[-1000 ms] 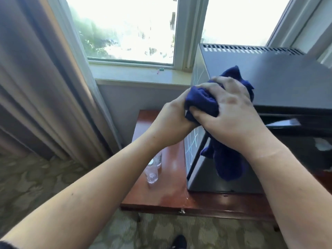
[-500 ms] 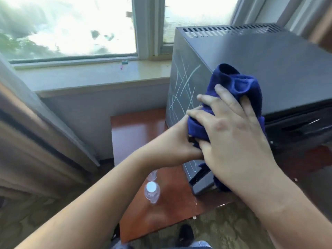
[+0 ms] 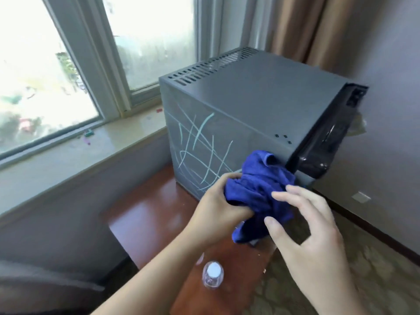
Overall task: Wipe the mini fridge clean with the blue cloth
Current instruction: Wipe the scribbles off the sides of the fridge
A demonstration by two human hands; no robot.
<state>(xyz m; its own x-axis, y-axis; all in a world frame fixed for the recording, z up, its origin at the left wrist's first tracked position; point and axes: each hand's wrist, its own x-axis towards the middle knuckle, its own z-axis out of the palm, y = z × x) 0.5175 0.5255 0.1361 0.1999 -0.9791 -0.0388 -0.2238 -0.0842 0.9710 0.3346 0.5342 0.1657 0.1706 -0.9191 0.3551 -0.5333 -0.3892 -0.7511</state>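
Observation:
A dark grey mini fridge stands on a reddish wooden table. Pale chalk-like scribbles cover its left side panel. A bunched blue cloth sits at the lower front corner of that panel. My left hand grips the cloth from the left, fingers curled into it. My right hand hovers just right of the cloth with fingers spread and straight, its fingertips at the cloth's edge. The fridge's black front door faces right.
A clear plastic bottle with a white cap stands on the table near its front edge, below my left forearm. A window sill with small coloured bits runs behind the table. Curtains hang at the back right. Patterned carpet lies at right.
The view has swung left, showing the fridge's scribbled side. My right hand has let go of the cloth and opened; my left hand holds it lower, by the side panel's front corner.

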